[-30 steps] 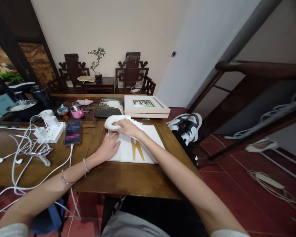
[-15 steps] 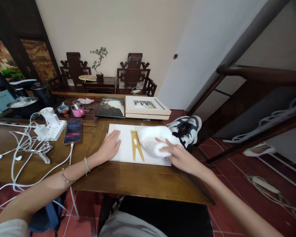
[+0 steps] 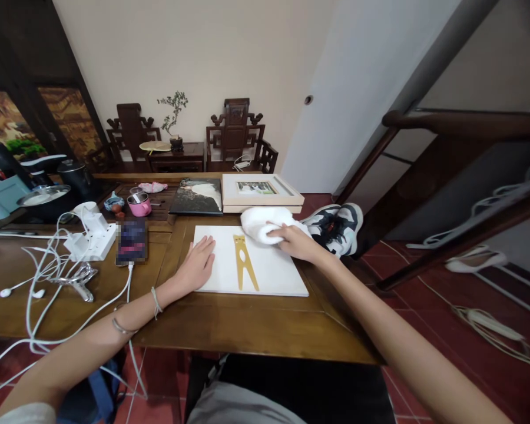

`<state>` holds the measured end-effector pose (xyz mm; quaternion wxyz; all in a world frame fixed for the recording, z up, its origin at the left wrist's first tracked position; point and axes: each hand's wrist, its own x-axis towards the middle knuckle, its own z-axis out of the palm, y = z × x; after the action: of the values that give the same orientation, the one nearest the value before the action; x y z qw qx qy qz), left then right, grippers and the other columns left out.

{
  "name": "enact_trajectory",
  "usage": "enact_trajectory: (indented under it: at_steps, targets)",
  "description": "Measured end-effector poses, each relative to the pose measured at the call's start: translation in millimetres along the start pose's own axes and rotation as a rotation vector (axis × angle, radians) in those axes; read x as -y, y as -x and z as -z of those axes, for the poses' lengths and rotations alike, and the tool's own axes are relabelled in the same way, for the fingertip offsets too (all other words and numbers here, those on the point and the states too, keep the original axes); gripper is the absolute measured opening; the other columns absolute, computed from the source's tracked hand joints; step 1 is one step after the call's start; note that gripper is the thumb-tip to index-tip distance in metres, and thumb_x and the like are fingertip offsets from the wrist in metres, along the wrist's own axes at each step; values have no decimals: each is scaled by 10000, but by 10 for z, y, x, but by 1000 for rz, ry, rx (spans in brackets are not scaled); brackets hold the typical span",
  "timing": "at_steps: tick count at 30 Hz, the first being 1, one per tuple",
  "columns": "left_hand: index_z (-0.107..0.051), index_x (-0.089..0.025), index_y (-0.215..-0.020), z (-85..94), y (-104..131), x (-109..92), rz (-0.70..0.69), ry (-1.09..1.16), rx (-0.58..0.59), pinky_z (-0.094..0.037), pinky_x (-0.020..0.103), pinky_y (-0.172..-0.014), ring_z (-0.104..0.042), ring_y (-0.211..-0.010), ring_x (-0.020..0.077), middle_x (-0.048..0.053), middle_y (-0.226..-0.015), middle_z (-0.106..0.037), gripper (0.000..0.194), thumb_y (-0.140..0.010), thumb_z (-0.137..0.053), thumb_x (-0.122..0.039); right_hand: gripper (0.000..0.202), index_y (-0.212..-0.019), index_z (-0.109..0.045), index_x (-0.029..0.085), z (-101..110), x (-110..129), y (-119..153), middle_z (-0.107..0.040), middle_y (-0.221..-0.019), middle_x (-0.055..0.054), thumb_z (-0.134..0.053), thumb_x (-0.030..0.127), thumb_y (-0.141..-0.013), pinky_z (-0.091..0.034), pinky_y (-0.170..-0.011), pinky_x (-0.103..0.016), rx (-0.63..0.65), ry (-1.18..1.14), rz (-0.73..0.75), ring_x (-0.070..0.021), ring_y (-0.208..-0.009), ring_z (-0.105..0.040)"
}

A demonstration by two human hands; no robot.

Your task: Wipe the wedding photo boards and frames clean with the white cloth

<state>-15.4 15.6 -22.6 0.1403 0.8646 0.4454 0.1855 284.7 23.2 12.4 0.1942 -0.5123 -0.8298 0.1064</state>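
Our right hand's (image 3: 294,241) fingers (image 3: 274,232) are clamped on a bunched white cloth (image 3: 262,222) at the far right corner of the white board (image 3: 274,272) on the counter (image 3: 229,321). Our left hand (image 3: 197,268) lies flat, fingers spread, on the board's left edge, beside its yellow stand piece (image 3: 244,262).

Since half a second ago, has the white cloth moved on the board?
Yes. The white cloth went from the white board's near right part to its far right corner.
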Motion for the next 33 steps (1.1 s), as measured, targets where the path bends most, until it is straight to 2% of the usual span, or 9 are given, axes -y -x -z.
enact_trajectory:
  at_steps: [3, 5, 12, 15, 18, 23, 27, 30, 33]
  targets:
    - [-426, -117, -1386, -4, 2, -6, 3, -4, -15, -182, 526, -1164, -258, -1429, 242, 141, -1505, -358, 458, -961, -291, -223, 538, -929, -729, 218, -17, 19, -106, -726, -1086, -24, -385, -32, -598, -271, -1128, -524, -4, 52, -20, -273, -1322, -419]
    - [-428, -100, -1382, -10, 3, -12, 9, -5, -20, -183, 522, -1165, -261, -1427, 242, 149, -1503, -359, 460, -961, -288, -221, 559, -987, -717, 199, -19, 122, 49, -703, -1144, -51, -387, -32, -601, -271, -1123, -544, 29, 76, 4, -281, -1348, -376]
    - [-436, -107, -1378, -29, 5, -35, 24, -2, -38, -177, 521, -1168, -275, -1423, 236, 138, -1500, -368, 451, -962, -301, -218, 483, -999, -685, 271, 43, 582, 1295, -424, -1475, -1, -432, 35, -662, -318, -1131, -492, 76, 46, 50, -262, -1387, -308]
    - [-436, -87, -1376, -19, 2, -52, 32, -11, -32, -180, 525, -1167, -274, -1423, 243, 149, -1498, -368, 454, -959, -302, -207, 471, -980, -683, 295, 112, 663, 1509, -421, -1473, 29, -429, 46, -671, -363, -1110, -464, 101, 21, 80, -251, -1384, -323]
    - [-442, -89, -1371, -3, -1, -61, 25, -21, -25, -188, 546, -1159, -281, -1420, 252, 154, -1494, -373, 452, -957, -301, -202, 520, -1008, -689, 284, 162, 629, 1310, -467, -1441, 10, -412, 32, -647, -368, -1105, -453, 125, 17, 42, -250, -1349, -390]
    - [-435, -83, -1374, 24, -1, -62, 11, -29, -2, -188, 551, -1157, -276, -1421, 258, 160, -1494, -371, 455, -953, -308, -204, 589, -1012, -715, 230, 132, 332, 499, -688, -1179, -8, -389, -5, -580, -304, -1133, -489, 111, 1, 61, -260, -1332, -413]
    - [-440, -102, -1372, 35, 0, -63, 7, -27, 1, -191, 544, -1157, -276, -1421, 255, 152, -1495, -372, 450, -951, -316, -204, 562, -1008, -723, 215, 41, 91, 7, -707, -1139, -22, -404, -14, -608, -407, -1062, -449, 14, 44, 18, -277, -1289, -472]
    - [-450, -101, -1364, 30, -2, -65, 11, -22, -10, -196, 545, -1155, -282, -1419, 257, 156, -1492, -376, 448, -949, -317, -204, 573, -1028, -715, 197, -10, 73, -27, -709, -1136, -43, -400, -37, -611, -397, -1070, -443, 4, 79, -4, -278, -1331, -408]
    - [-465, -109, -1355, 15, -5, -62, 14, -9, -30, -200, 556, -1150, -287, -1416, 261, 154, -1488, -383, 443, -947, -319, -206, 586, -1048, -703, 192, -19, 221, 264, -677, -1198, -65, -397, -38, -604, -291, -1119, -542, 58, 75, 3, -289, -1367, -334]
